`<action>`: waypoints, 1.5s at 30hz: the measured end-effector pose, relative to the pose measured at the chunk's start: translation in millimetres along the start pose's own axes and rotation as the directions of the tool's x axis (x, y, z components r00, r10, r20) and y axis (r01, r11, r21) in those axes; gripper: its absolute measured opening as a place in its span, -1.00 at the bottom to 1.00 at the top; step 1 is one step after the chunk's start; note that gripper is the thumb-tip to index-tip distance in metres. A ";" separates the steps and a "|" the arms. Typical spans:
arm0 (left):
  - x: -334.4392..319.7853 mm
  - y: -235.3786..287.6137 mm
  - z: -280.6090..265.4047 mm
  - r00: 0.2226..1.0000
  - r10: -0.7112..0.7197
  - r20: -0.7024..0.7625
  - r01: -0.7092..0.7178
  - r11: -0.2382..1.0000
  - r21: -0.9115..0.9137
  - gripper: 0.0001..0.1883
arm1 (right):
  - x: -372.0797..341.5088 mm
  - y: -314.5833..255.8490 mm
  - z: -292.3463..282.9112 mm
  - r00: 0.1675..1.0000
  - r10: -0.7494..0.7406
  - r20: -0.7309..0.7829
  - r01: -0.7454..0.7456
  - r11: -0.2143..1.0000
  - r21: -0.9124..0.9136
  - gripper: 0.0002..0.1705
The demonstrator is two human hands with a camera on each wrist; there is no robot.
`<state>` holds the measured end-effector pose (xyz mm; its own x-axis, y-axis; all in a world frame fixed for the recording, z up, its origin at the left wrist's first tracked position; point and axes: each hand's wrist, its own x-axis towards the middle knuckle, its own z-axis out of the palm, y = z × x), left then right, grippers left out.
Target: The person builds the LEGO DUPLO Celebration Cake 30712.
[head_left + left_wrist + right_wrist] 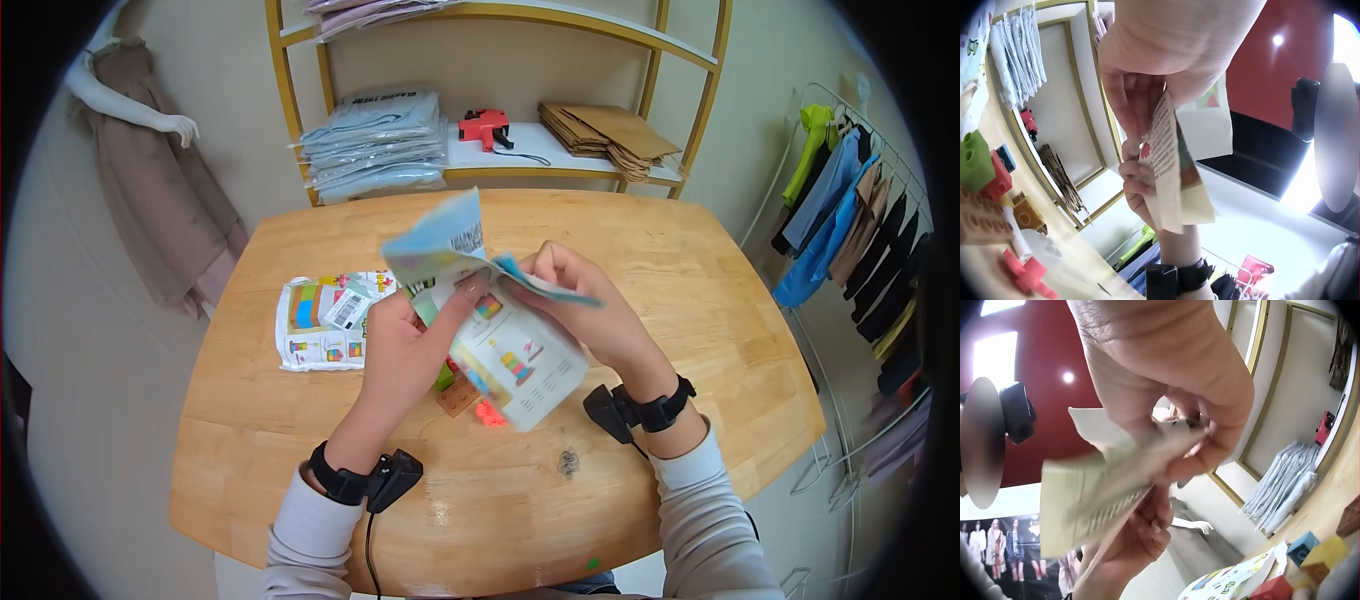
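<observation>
White sleeves are seen nearest; past them, a folded picture leaflet is held above the desk, pinched in the fingers of the left hand and right hand. Beneath, a brown studded toy brick is partly hidden; beyond the left hand, a printed packet is laid.

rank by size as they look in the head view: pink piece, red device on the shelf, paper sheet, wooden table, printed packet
1. wooden table
2. paper sheet
3. printed packet, partly hidden
4. red device
5. pink piece
</observation>
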<state>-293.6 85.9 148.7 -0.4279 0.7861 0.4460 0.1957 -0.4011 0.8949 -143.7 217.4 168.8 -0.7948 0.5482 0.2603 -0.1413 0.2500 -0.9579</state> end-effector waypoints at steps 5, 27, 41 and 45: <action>8.2 -6.7 -9.5 0.986 -0.164 -0.019 0.163 0.986 -0.033 -0.70 | -4.6 -12.9 4.0 0.980 0.198 0.015 -0.197 0.979 -0.045 -0.68; 6.7 -3.3 -0.2 0.993 0.001 -0.115 -0.011 0.996 -0.092 -0.70 | 6.6 14.9 8.9 0.986 0.057 0.158 -0.143 0.779 0.611 -0.36; 15.7 8.0 -23.5 0.996 -0.090 -0.015 0.082 0.953 -0.292 -0.64 | 3.8 -11.9 -13.2 0.696 -0.612 -0.374 0.422 0.771 -0.476 -0.62; 14.8 6.9 -21.0 0.997 -0.069 -0.031 0.051 0.917 -0.394 -0.60 | 1.4 -14.8 -12.5 0.638 -0.684 -0.354 0.398 0.687 -0.608 -0.64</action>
<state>-317.0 84.9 161.1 -0.4680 0.7968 0.3823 -0.1903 -0.5133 0.8368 -135.3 224.4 184.8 -0.2012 0.4615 0.8640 -0.0544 0.8754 -0.4803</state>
